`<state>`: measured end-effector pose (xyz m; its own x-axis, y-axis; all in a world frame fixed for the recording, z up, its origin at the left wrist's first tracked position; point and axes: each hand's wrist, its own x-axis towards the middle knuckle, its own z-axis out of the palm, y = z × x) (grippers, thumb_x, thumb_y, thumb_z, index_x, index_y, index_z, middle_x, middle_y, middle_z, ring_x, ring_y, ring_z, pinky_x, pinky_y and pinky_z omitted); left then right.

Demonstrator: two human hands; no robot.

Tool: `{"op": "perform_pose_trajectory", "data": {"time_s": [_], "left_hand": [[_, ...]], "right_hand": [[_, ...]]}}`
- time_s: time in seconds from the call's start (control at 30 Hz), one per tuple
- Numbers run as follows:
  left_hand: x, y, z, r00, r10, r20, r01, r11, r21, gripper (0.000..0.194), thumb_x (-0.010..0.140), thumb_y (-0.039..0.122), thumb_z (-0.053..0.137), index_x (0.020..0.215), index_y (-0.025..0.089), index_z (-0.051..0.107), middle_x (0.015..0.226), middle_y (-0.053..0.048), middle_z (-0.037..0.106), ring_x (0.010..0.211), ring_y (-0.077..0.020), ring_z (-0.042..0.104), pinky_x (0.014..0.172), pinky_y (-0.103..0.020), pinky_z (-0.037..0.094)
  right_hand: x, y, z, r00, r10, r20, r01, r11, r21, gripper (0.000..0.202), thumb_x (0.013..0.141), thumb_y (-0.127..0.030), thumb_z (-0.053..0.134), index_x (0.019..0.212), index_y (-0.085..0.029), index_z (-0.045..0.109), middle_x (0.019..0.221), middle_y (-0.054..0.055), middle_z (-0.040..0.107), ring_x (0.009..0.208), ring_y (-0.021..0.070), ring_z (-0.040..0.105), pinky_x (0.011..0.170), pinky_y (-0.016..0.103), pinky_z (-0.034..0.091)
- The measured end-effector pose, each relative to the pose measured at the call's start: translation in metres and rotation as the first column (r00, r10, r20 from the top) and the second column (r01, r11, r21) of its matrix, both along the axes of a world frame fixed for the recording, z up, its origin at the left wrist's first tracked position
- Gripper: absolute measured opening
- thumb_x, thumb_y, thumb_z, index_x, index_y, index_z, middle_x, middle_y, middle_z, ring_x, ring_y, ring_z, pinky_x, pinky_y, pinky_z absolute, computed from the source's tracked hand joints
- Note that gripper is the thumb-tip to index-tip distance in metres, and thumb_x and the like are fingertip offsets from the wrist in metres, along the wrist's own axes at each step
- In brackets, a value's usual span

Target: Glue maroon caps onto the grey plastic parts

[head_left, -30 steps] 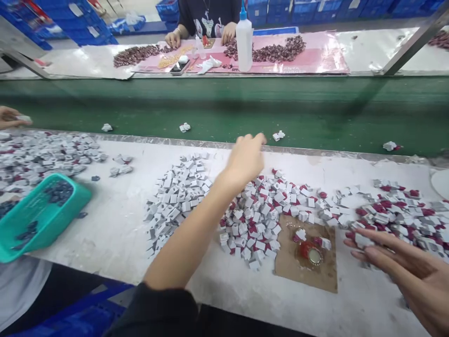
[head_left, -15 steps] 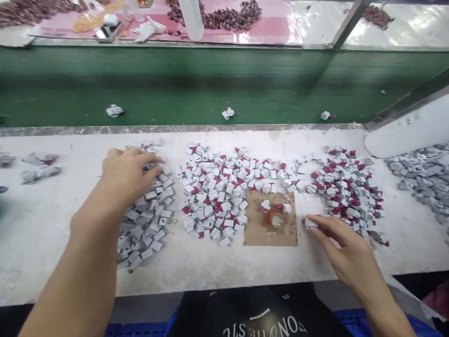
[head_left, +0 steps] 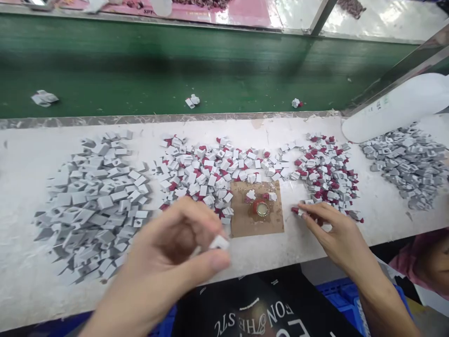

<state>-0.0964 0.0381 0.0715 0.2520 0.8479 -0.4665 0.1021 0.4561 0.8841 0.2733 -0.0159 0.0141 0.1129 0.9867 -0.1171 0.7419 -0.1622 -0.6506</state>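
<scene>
- Grey clip (head_left: 219, 243): pinched between thumb and fingers of left hand (head_left: 175, 255), near table edge.
- Grey-piece pile (head_left: 94, 201): far left.
- Cardboard square (head_left: 256, 215): centre, red cap on it.
- Right hand (head_left: 331, 231): fingertips closed on red-and-white piece (head_left: 298, 211), beside right pile (head_left: 326, 168).

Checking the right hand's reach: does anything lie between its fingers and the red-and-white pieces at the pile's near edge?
Nothing visible does. The right hand already has its fingertips at a piece on the near edge of the red-and-white pile.

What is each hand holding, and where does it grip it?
The left hand pinches a small grey piece by its edges between thumb and fingertips. The right hand touches a red-and-grey piece with its fingertips; a firm hold is unclear.
</scene>
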Motion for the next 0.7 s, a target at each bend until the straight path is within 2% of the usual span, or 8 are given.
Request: {"op": "perform_pose_trajectory", "data": {"time_s": [0.07,0.13,0.3,0.37,0.43,0.5,0.6,0.7], "left_hand": [[0.029,-0.010,-0.007,0.992,-0.046,0.121,0.064,0.986,-0.156,0.029,0.076,0.041,0.110,0.093,0.036,0.088,0.074,0.002,0.069,0.065,-0.0163,0.058,0.059,-0.030,0.050],[0.047,-0.019,-0.019,0.973,-0.074,0.220,0.140,0.944,-0.300,0.028,0.078,0.044,0.109,0.089,0.030,0.087,0.070,0.004,0.066,0.062,-0.0126,0.053,0.059,-0.026,0.045],[0.063,-0.039,-0.047,0.939,-0.110,0.327,0.270,0.824,-0.499,0.041,0.086,0.054,0.103,0.094,0.024,0.076,0.085,-0.001,0.083,0.045,-0.0071,0.048,0.043,-0.023,0.031],[0.067,-0.044,-0.054,0.945,-0.066,0.320,0.234,0.822,-0.520,0.044,0.082,0.050,0.106,0.095,0.025,0.072,0.076,0.002,0.079,0.045,-0.0090,0.051,0.044,-0.023,0.036],[0.070,-0.046,-0.058,0.957,-0.009,0.291,0.161,0.849,-0.503,0.044,0.078,0.046,0.108,0.096,0.025,0.073,0.068,0.005,0.073,0.052,-0.0122,0.060,0.054,-0.025,0.049],[0.071,-0.047,-0.058,0.966,-0.004,0.259,0.129,0.874,-0.468,0.041,0.083,0.046,0.106,0.107,0.027,0.079,0.074,0.004,0.077,0.064,-0.0161,0.072,0.070,-0.029,0.059],[0.067,-0.045,-0.055,0.972,-0.071,0.225,0.161,0.895,-0.416,0.039,0.096,0.052,0.095,0.126,0.029,0.083,0.086,-0.001,0.084,0.084,-0.0232,0.084,0.088,-0.037,0.065],[0.064,-0.038,-0.053,0.978,-0.080,0.195,0.151,0.912,-0.382,0.032,0.097,0.054,0.093,0.116,0.029,0.086,0.081,-0.001,0.082,0.076,-0.0249,0.082,0.086,-0.041,0.066]], "right_hand": [[-0.003,0.000,0.001,0.998,-0.042,-0.041,0.041,0.999,-0.026,0.028,0.110,-0.048,0.075,0.120,-0.033,0.096,0.113,0.010,0.089,0.097,0.0313,0.085,0.070,0.039,0.065],[-0.010,-0.001,0.004,0.989,-0.080,-0.122,0.076,0.996,-0.037,0.025,0.108,-0.050,0.080,0.117,-0.033,0.097,0.113,0.009,0.090,0.101,0.0316,0.086,0.075,0.040,0.068],[-0.041,-0.001,0.012,0.952,-0.084,-0.296,0.113,0.990,0.082,0.016,0.108,-0.038,0.084,0.119,-0.037,0.096,0.110,0.006,0.091,0.098,0.0290,0.087,0.078,0.041,0.072],[-0.052,0.000,0.012,0.956,-0.021,-0.291,0.070,0.985,0.158,0.020,0.108,-0.028,0.083,0.120,-0.038,0.095,0.112,0.005,0.092,0.099,0.0286,0.087,0.083,0.042,0.073],[-0.060,0.003,0.011,0.963,0.036,-0.267,0.022,0.978,0.209,0.024,0.108,-0.022,0.081,0.120,-0.038,0.095,0.112,0.004,0.093,0.099,0.0282,0.088,0.085,0.043,0.075],[-0.064,0.005,0.011,0.967,0.066,-0.245,-0.009,0.973,0.229,0.025,0.108,-0.019,0.080,0.120,-0.036,0.094,0.111,0.004,0.094,0.099,0.0283,0.089,0.085,0.044,0.075],[-0.067,0.007,0.010,0.969,0.087,-0.233,-0.032,0.973,0.230,0.026,0.109,-0.018,0.078,0.121,-0.036,0.094,0.112,0.005,0.094,0.099,0.0293,0.090,0.084,0.045,0.076],[-0.068,0.008,0.010,0.965,0.116,-0.235,-0.060,0.971,0.231,0.027,0.110,-0.019,0.077,0.123,-0.037,0.094,0.110,0.005,0.093,0.096,0.0293,0.090,0.083,0.046,0.077]]}}
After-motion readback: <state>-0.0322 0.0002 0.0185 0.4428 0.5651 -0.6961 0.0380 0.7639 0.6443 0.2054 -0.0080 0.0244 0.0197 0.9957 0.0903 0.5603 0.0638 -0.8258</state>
